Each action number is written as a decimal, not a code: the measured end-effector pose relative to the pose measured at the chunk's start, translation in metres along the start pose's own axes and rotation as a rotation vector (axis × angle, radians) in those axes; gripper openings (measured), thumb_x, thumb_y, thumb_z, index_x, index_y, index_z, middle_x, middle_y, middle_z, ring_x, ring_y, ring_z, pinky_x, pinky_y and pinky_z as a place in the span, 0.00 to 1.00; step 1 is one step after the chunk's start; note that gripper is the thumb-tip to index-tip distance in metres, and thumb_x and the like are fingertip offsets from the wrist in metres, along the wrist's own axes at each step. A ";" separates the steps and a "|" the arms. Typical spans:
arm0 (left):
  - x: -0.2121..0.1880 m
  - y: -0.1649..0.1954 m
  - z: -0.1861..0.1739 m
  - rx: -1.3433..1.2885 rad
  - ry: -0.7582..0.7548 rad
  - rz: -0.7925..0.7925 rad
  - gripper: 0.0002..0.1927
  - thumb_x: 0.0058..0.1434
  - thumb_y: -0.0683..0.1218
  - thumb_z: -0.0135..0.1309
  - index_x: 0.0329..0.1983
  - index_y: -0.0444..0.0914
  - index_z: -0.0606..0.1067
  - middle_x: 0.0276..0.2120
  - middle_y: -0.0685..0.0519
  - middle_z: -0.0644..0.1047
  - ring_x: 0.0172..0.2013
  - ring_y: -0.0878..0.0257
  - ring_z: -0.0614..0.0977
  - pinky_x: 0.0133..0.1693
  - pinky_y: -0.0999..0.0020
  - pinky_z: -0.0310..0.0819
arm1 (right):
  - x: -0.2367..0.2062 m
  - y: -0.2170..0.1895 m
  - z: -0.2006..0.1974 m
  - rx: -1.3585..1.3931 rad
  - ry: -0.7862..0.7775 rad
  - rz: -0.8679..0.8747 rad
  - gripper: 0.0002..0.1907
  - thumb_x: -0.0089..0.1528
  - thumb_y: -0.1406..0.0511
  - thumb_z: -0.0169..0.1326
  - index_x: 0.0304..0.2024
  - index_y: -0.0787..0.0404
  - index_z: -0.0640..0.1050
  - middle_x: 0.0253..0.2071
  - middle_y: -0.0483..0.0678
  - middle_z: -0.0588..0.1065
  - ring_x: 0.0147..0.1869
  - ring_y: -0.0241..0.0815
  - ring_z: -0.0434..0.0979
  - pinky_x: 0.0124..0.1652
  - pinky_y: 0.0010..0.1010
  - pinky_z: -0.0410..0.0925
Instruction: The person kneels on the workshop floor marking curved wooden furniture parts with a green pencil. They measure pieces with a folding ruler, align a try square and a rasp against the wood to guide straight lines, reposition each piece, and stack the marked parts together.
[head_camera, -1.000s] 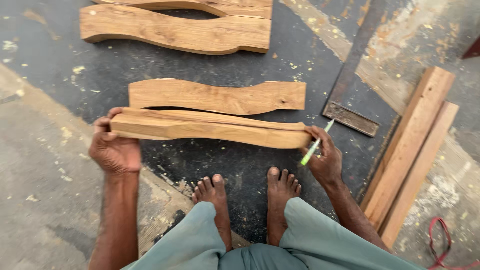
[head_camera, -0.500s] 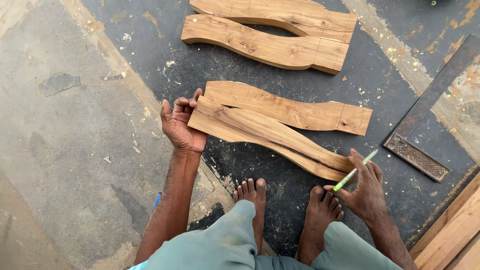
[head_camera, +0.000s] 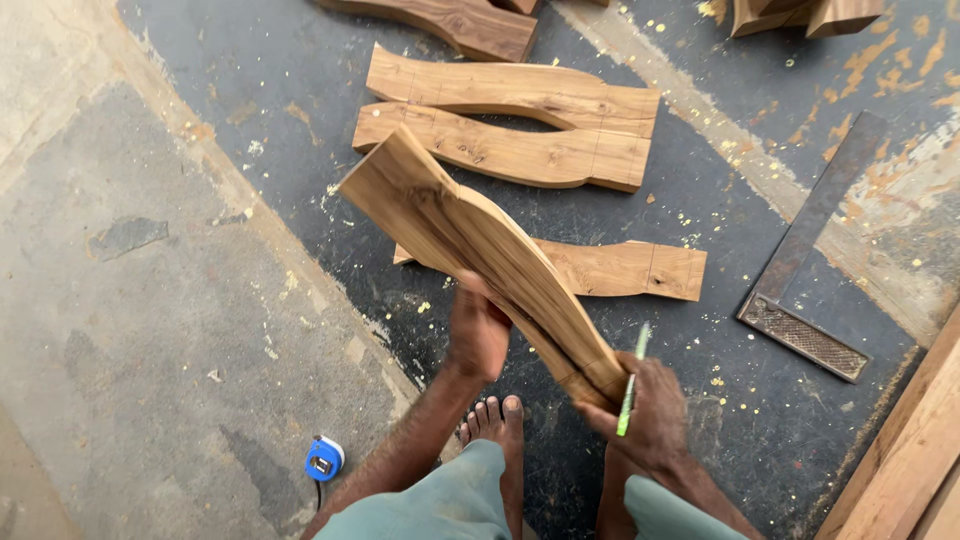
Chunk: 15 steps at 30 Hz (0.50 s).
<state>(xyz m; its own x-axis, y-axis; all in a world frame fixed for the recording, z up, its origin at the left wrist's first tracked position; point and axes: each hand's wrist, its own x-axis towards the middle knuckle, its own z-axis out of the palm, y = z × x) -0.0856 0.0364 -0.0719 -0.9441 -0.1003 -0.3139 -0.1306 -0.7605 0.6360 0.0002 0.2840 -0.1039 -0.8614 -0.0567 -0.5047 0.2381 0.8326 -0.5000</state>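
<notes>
Where half a second ago the curved plank (head_camera: 480, 250) lay flat on the floor (head_camera: 180, 300) atop another, it is now lifted clear and tilted, its far end raised toward the camera. The left hand (head_camera: 478, 335) grips it from beneath near the middle; the right hand (head_camera: 650, 420) clamps its near end while also pinching a green pencil (head_camera: 632, 380) against the wood. Both hands are closed on the plank, set apart along its length. Judging by this, the piece is being picked up and turned over or moved, not marked.

The plank is pale brown hardwood with visible grain, sawn to a wavy, leg-like outline with squared ends. The plank it covered (head_camera: 625, 268) lies exposed just behind it, same shape. Two more matching planks (head_camera: 510, 125) sit side by side beyond that, pencil lines across their ends. Right of the lifted plank a metal square (head_camera: 805, 335) lies on the dark mat (head_camera: 300, 120), which is strewn with sawdust flecks. Left of it, on bare concrete, sits a blue tape measure (head_camera: 323, 460). Bare feet (head_camera: 495, 425) rest below the plank.
</notes>
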 end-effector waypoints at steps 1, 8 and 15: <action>0.004 0.003 0.013 0.270 -0.030 0.046 0.40 0.64 0.66 0.53 0.73 0.45 0.59 0.64 0.46 0.70 0.60 0.55 0.78 0.59 0.60 0.80 | -0.007 -0.012 0.007 0.268 0.050 -0.032 0.50 0.41 0.48 0.72 0.60 0.63 0.69 0.51 0.57 0.75 0.53 0.52 0.80 0.52 0.48 0.77; 0.031 0.049 0.059 1.711 -0.220 0.047 0.27 0.64 0.50 0.59 0.64 0.42 0.64 0.40 0.40 0.83 0.39 0.49 0.87 0.41 0.54 0.83 | -0.001 -0.019 -0.018 0.576 0.208 -0.216 0.36 0.59 0.52 0.64 0.64 0.63 0.71 0.55 0.58 0.80 0.60 0.48 0.82 0.55 0.37 0.76; 0.017 0.015 0.032 2.116 -0.576 0.626 0.33 0.55 0.38 0.56 0.67 0.46 0.68 0.65 0.51 0.74 0.64 0.54 0.73 0.57 0.52 0.71 | 0.018 0.028 -0.090 0.855 0.347 -0.302 0.41 0.60 0.50 0.62 0.69 0.58 0.63 0.69 0.60 0.65 0.68 0.50 0.73 0.59 0.40 0.77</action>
<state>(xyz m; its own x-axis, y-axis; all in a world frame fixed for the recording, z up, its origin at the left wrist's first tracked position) -0.1133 0.0438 -0.0453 -0.8892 0.4513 0.0758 0.4548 0.8534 0.2545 -0.0495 0.3556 -0.0636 -0.9915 0.0780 -0.1041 0.1130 0.1200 -0.9863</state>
